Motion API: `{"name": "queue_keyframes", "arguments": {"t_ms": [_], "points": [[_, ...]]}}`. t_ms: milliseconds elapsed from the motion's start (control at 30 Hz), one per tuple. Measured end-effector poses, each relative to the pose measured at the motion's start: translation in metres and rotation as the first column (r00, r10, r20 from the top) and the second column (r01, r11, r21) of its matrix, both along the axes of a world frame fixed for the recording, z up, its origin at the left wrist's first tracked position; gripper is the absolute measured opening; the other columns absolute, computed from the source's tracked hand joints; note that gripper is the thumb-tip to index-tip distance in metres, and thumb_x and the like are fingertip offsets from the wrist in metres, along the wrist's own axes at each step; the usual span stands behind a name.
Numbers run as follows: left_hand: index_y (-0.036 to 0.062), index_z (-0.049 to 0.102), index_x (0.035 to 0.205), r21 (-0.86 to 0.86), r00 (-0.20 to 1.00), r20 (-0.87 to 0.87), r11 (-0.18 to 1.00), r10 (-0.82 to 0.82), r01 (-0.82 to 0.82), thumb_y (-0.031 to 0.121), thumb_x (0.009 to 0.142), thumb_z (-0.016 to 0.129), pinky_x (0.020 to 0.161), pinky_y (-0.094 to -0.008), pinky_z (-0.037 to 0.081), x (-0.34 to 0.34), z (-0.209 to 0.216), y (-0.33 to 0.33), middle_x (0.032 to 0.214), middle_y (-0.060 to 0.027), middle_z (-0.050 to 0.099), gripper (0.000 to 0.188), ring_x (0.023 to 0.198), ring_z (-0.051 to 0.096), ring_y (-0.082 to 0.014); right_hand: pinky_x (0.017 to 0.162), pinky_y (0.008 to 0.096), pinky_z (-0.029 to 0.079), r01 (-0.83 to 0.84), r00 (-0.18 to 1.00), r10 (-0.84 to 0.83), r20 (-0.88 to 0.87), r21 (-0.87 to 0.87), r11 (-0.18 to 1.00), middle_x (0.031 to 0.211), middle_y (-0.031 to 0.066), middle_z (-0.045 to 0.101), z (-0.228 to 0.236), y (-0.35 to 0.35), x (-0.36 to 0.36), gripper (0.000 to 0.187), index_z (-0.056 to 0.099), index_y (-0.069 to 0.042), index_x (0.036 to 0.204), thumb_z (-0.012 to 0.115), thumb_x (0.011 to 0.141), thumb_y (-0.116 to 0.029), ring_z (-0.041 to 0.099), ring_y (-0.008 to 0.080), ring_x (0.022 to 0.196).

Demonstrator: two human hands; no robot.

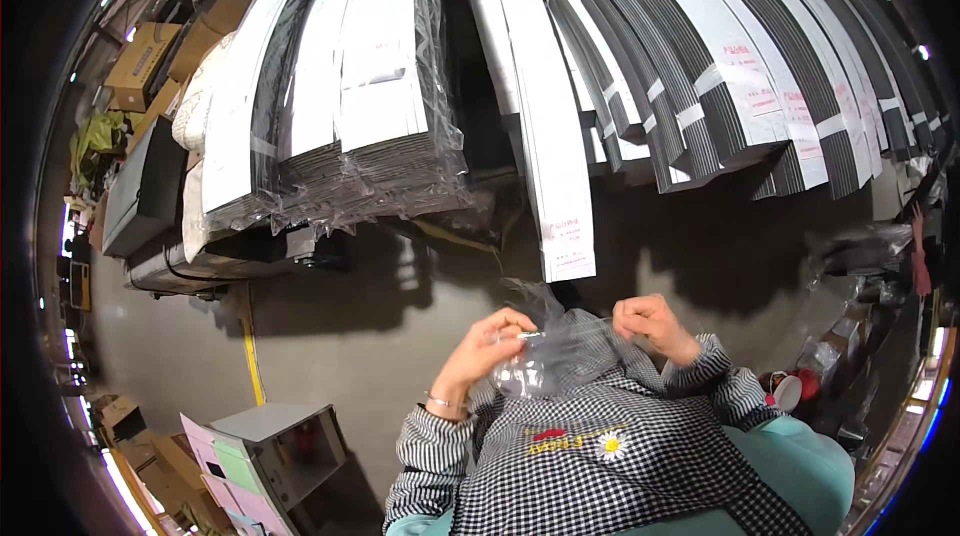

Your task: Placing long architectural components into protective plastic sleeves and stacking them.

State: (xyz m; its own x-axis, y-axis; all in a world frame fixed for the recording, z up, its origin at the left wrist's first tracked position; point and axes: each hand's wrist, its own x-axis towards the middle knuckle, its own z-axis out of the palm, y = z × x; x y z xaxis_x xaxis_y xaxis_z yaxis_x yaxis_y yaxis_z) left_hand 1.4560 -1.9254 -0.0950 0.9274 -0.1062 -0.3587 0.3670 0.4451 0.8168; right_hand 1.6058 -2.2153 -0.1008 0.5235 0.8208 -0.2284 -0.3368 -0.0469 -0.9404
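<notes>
Clear plastic film (528, 371), crumpled, glossy; left hand (488, 346), right hand (656, 325) both pinching it.

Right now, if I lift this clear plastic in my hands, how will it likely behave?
The clear plastic looks thin enough to see your checked apron through, so it is probably very light. It bunches and wrinkles near your left hand, so it will likely flop rather than hold a shape. Its glossy highlights suggest it may feel slippery.
</notes>
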Motion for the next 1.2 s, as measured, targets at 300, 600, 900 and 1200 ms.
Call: {"name": "queue_keyframes", "arguments": {"t_ms": [300,600,900,1200], "points": [[0.0080,0.072,0.089,0.977,0.939,-0.207,-0.018,-0.275,0.210,0.019,0.092,0.052,0.070,-0.0468,0.055,0.069,-0.173,-0.028,0.087,-0.0156,0.071,0.022,0.083,0.070,-0.0342,0.087,0.0402,0.049,0.057,0.353,0.688,0.634,-0.749,0.660,0.105,0.0045,0.064,-0.166,0.009,0.046,0.018,0.071,-0.009,0.100,0.061,0.085,-0.009,0.057,0.0270,0.100],[0.0036,0.075,0.092,0.741,0.888,0.255,0.667,-0.383,0.075,-0.004,0.075,0.073,0.079,-0.0290,0.054,0.119,-0.058,0.027,0.092,-0.0045,0.063,0.019,0.088,0.065,-0.0186,0.063,0.0236,0.042,0.139,0.984,-0.129,0.125,-0.070,0.988,0.071,0.0032,0.057,-0.073,0.037,0.092,0.009,0.060,0.002,0.070,0.052,0.076,0.002,0.053,0.0119,0.067],[0.0058,0.069,0.110,0.846,0.955,0.149,0.534,-0.256,0.011,0.034,0.096,0.056,0.089,-0.0414,0.052,0.151,-0.219,0.020,0.105,-0.0171,0.071,0.034,0.098,0.067,-0.0337,0.069,0.0293,0.053,0.767,0.550,-0.665,0.505,0.011,0.642,0.071,0.0063,0.066,-0.209,0.070,0.086,0.008,0.071,0.000,0.088,0.066,0.082,-0.002,0.066,0.0157,0.070],[0.0145,0.066,0.113,0.771,0.892,0.373,0.451,0.254,-0.451,0.026,0.097,0.050,0.077,-0.0460,0.052,0.220,-0.143,0.019,0.098,-0.0171,0.068,0.025,0.091,0.066,-0.0369,0.084,0.0334,0.050,0.724,0.580,-0.591,0.561,-0.024,0.689,0.098,0.0114,0.068,-0.105,0.124,0.139,0.013,0.062,0.001,0.104,0.055,0.098,-0.008,0.063,0.0225,0.094]]}}
